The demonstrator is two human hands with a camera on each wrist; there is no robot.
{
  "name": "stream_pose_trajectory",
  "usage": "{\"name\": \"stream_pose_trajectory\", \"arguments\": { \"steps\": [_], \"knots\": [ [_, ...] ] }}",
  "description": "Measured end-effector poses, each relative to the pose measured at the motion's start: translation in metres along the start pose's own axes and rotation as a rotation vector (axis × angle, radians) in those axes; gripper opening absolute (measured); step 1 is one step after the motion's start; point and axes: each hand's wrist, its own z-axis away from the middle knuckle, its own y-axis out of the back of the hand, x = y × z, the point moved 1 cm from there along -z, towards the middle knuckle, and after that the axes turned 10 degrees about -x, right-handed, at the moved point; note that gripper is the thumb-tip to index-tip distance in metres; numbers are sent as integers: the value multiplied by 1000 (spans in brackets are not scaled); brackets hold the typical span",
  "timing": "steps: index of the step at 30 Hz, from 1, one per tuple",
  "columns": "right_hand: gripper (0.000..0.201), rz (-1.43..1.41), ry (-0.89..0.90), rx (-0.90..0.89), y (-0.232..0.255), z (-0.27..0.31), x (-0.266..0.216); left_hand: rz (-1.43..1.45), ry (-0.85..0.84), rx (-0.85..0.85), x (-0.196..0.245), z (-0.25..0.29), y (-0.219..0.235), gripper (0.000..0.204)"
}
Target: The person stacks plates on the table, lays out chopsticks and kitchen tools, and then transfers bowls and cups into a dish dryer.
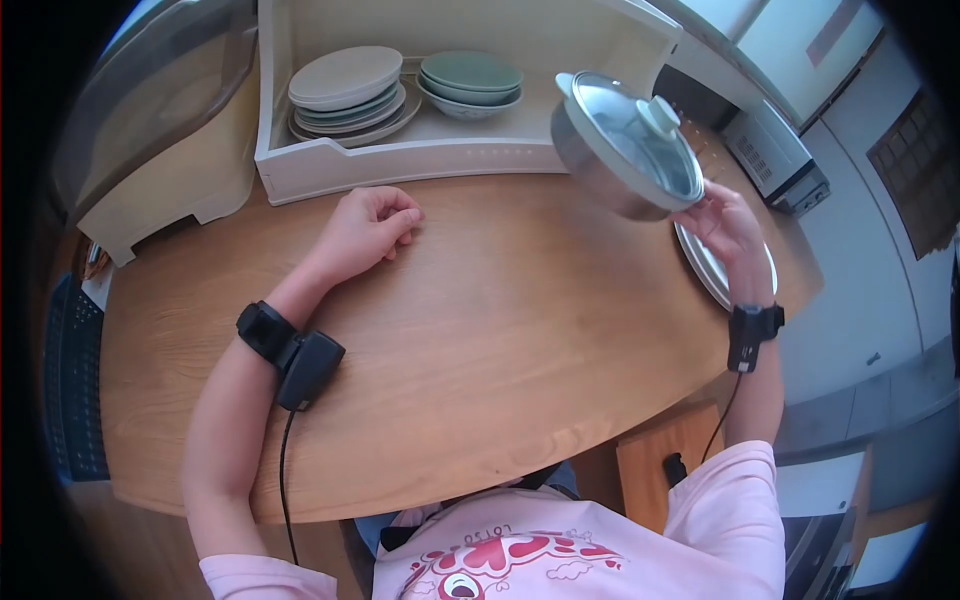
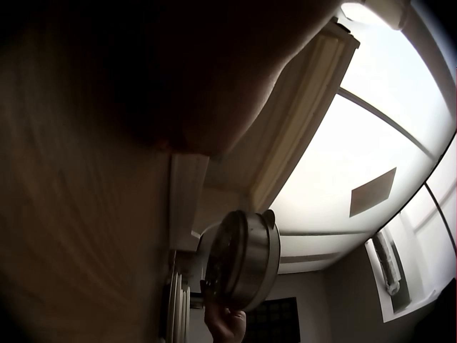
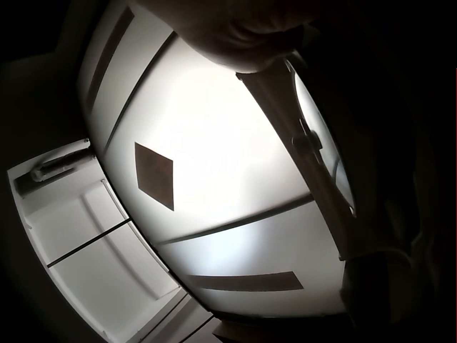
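My right hand grips a steel pot by the handle on its near side. The pot is tilted over the right part of the table, its glass lid on top with a pale knob. From the left wrist view the pot appears raised, with the right hand below it. My left hand rests on the table in front of the white rack, its fingers loosely curled around nothing. The right wrist view is mostly dark on the hand's side.
A white rack at the back holds stacked plates and green-and-white bowls. White plates lie under the right forearm. The rack's clear cover stands left, a blue basket beyond the table edge, a white appliance at back right.
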Motion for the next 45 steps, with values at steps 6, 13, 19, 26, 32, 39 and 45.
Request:
{"name": "stream_pose_trajectory", "arguments": {
  "steps": [6, 13, 19, 26, 32, 39, 45],
  "knots": [
    [27, -45, -51, -60, 9, 38, 50, 0, -22, -7, -2, 1, -2, 19],
    [27, 54, -81, 37, -1, 47, 62, -17, 7, -10, -1, 1, -3, 18],
    [27, 74, -71, 78, 14, 41, 64, -10, 8, -11, -1, 2, -2, 17],
    [25, 153, -78, 196, 8, 31, 62, -47, 5, 2, 2, 3, -4, 18],
    [24, 185, -66, 254, 22, 19, 66, -56, -11, 6, 0, 3, -4, 20],
    [30, 1132, 428, 584, -13, 23, 40, -60, -53, 24, 1, 4, -5, 20],
    [38, 1231, 616, 263, -83, -27, -9, -54, -42, 27, 1, 5, -5, 19]
  ]
}}
